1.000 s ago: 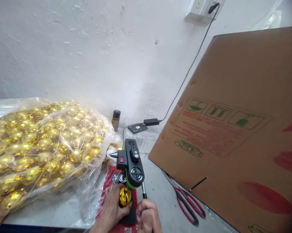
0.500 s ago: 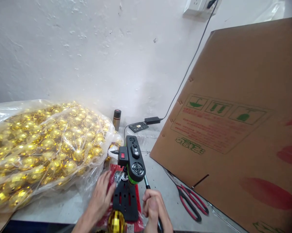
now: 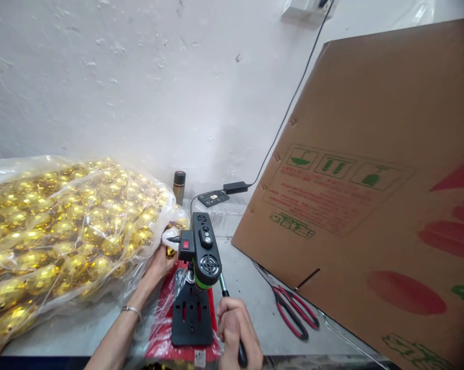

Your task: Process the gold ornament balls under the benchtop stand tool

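Observation:
A small black bench drill press point(image 3: 207, 246) stands in front of me, its slotted base plate point(image 3: 192, 316) lying on red plastic-wrapped material point(image 3: 160, 318). My right hand point(image 3: 238, 329) is wrapped around the black-gripped feed lever point(image 3: 223, 285) on the press's right side. To the left of the press, my left hand point(image 3: 164, 261) reaches to the mouth of a clear plastic bag point(image 3: 139, 280) full of faceted gold balls point(image 3: 66, 228). A gold ball point(image 3: 170, 252) shows by the fingers, which are mostly hidden. No ball lies on the base plate.
Red-and-black scissors point(image 3: 295, 311) lie on the grey table point(image 3: 255, 308) at the right, beside a large cardboard box point(image 3: 355, 154). Behind the press are a dark-capped bottle point(image 3: 179, 187), a black flat panel point(image 3: 214, 198) and a power adapter point(image 3: 235, 187) with its cable running up the wall.
My left hand has moved from beside the base plate forward and left to the bag's mouth. The gold ball at the plate's front edge has left that spot. My right hand stays on the lever.

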`<action>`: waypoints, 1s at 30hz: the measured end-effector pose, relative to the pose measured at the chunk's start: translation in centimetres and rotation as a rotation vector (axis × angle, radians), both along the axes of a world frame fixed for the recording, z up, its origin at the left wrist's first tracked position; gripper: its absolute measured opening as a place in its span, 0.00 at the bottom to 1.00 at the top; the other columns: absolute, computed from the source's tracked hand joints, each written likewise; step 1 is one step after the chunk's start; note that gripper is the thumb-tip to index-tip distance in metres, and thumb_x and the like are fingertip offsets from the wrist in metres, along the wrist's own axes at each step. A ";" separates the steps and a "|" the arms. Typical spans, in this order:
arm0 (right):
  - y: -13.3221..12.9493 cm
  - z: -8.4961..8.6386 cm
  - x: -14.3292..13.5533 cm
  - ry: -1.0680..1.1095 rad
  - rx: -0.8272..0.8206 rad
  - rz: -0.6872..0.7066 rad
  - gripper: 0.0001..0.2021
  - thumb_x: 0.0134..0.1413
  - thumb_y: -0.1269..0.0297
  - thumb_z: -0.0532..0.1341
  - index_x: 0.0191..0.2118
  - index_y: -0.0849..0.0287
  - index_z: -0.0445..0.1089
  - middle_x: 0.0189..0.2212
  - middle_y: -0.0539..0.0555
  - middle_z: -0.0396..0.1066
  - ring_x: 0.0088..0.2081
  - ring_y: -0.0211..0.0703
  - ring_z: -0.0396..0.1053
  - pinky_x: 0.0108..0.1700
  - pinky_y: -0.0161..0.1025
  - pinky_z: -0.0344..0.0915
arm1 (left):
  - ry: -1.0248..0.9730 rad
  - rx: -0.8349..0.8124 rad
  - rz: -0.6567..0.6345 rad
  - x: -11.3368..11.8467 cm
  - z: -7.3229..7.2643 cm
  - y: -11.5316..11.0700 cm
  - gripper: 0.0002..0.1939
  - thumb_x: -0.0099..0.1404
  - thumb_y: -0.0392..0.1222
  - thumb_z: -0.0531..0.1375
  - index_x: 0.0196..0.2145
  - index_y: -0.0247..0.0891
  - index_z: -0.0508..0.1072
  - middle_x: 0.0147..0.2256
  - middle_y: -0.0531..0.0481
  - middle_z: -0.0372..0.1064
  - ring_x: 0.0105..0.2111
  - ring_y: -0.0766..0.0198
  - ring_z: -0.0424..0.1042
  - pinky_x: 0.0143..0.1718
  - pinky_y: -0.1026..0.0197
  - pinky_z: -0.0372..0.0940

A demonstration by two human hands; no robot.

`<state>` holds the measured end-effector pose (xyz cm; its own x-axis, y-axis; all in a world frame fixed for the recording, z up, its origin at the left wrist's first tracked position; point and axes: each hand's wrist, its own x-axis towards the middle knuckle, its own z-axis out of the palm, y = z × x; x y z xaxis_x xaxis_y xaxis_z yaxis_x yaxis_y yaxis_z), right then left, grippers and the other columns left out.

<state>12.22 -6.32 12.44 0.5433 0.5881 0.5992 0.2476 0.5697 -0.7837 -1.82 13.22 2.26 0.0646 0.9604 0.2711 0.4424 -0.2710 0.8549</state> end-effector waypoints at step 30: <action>1.1 5.1 2.7 -0.310 -0.030 0.056 0.18 0.76 0.69 0.53 0.28 0.55 0.61 0.24 0.46 0.62 0.25 0.33 0.63 0.28 0.30 0.62 | -0.409 -0.302 0.038 0.4 -2.6 -13.5 0.36 0.56 0.65 0.70 0.53 0.40 0.71 0.50 0.40 0.82 0.48 0.47 0.84 0.52 0.47 0.78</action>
